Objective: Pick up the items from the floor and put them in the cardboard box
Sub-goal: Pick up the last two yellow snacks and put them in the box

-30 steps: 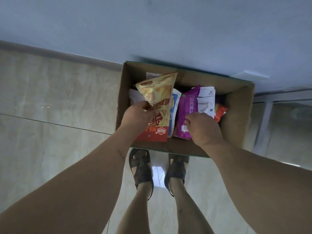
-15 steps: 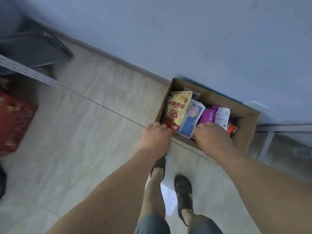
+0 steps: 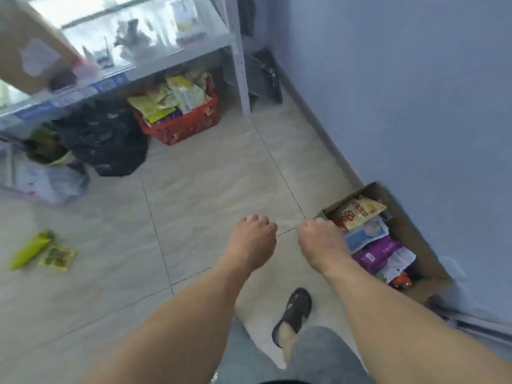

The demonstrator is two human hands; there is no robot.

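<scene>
The cardboard box [image 3: 410,225] stands against the blue wall at the right, holding a yellow-and-red snack bag [image 3: 357,213], a blue-and-white packet [image 3: 365,235], a purple packet [image 3: 376,252] and a white one [image 3: 399,261]. My right hand [image 3: 322,245] hovers at the box's near-left corner, fingers curled and holding nothing. Left of it, my left hand [image 3: 253,242] hangs over bare floor, fingers also curled and empty. Far left on the floor lie a green tube-shaped packet [image 3: 30,249] and a small yellow-green packet [image 3: 57,257].
A red basket [image 3: 191,124] full of snack bags and a black plastic bag [image 3: 106,139] sit under a metal shelf [image 3: 133,70] at the back. A pale bag [image 3: 41,178] lies at the left. My sandalled foot [image 3: 295,314] stands on the beige tiles.
Both hands have come out of the box, leaving the yellow-and-red bag and purple packet inside. The view has swung left, bringing the shelf, basket and floor packets into sight.
</scene>
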